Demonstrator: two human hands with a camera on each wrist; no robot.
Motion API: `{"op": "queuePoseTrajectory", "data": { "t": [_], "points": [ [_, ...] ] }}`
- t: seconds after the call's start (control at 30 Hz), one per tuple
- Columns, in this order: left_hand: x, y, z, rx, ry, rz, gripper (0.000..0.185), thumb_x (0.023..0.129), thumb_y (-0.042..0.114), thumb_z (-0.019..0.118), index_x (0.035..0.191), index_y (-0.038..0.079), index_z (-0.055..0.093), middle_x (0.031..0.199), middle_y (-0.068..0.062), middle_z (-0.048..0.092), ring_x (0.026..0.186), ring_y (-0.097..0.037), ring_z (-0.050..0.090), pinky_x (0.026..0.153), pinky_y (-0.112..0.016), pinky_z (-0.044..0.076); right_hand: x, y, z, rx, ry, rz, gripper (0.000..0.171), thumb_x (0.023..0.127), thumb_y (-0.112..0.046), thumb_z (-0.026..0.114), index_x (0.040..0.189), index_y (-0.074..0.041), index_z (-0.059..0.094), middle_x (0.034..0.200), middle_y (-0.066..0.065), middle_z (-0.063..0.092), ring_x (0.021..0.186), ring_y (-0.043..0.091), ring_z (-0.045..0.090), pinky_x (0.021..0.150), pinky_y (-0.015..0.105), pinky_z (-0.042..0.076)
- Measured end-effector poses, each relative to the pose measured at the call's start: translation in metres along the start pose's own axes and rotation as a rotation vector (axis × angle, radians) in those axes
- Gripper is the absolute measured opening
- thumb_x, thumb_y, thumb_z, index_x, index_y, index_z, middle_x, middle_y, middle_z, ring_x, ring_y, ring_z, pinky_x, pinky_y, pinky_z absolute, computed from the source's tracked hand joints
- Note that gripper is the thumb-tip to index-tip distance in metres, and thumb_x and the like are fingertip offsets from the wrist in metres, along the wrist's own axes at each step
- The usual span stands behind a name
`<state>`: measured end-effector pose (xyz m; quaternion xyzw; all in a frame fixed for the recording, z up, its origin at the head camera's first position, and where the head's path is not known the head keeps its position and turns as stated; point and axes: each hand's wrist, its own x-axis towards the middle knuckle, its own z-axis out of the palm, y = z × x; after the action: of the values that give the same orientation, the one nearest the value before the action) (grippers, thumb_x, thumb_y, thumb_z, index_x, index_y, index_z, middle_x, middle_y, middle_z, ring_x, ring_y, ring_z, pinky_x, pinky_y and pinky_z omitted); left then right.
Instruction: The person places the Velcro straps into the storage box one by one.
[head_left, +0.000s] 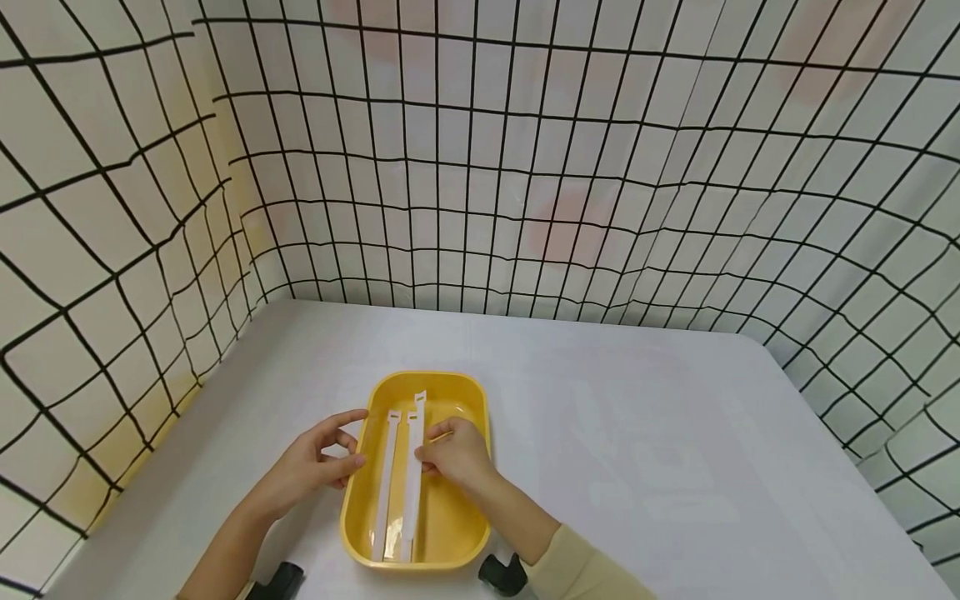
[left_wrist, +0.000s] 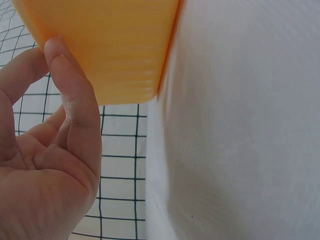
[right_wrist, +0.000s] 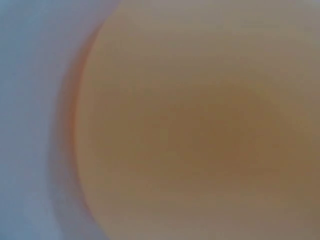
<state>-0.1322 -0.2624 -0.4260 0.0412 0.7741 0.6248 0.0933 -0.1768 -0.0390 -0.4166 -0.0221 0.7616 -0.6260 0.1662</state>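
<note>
In the head view, a yellow tray (head_left: 450,546) on the white table holds white strap-like cable ties with slotted heads. One cable tie (head_left: 387,483) lies lengthwise on the left side. Near the middle, another cable tie (head_left: 408,525) partly overlaps a third cable tie (head_left: 420,407), whose head reaches farther up. My right hand (head_left: 461,454) reaches over the tray's right side and pinches the third tie between thumb and fingers. At the tray's left rim, my left hand (head_left: 315,458) touches with thumb and index finger spread apart. Its fingertips (left_wrist: 59,52) meet the tray's outer wall (left_wrist: 120,55).
Black wire mesh (head_left: 487,167) rises around the back and sides of the white table (head_left: 637,433). Dark wrist devices (head_left: 504,575) show at the bottom edge. The right wrist view is blurred, with mostly the tray's wall (right_wrist: 200,135) filling it.
</note>
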Motion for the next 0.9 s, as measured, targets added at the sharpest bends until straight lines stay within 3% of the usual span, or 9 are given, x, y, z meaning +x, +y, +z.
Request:
{"op": "queuePoseTrajectory", "data": {
  "t": [0.47, 0.9],
  "points": [
    [-0.0018, 0.0005, 0.0002, -0.013, -0.01, 0.014, 0.065, 0.091, 0.01, 0.068, 0.147, 0.0, 0.036, 0.097, -0.017, 0.05, 0.066, -0.02, 0.06, 0.063, -0.031, 0.056, 0.0006, 0.0049, 0.0045, -0.192, 0.062, 0.013, 0.021, 0.08, 0.004, 0.073, 0.091, -0.002, 0.056, 0.061, 0.005, 0.061, 0.05, 0.012, 0.057, 0.05, 0.023, 0.047],
    [-0.0008, -0.0005, 0.0006, -0.013, -0.006, 0.012, 0.064, 0.091, 0.01, 0.069, 0.146, 0.001, 0.037, 0.098, -0.017, 0.051, 0.067, -0.021, 0.061, 0.064, -0.032, 0.057, -0.002, 0.0077, 0.0042, -0.351, 0.092, -0.036, 0.023, 0.079, 0.001, 0.073, 0.092, -0.003, 0.055, 0.054, 0.002, 0.057, 0.048, 0.013, 0.055, 0.05, 0.024, 0.042]
  ]
}}
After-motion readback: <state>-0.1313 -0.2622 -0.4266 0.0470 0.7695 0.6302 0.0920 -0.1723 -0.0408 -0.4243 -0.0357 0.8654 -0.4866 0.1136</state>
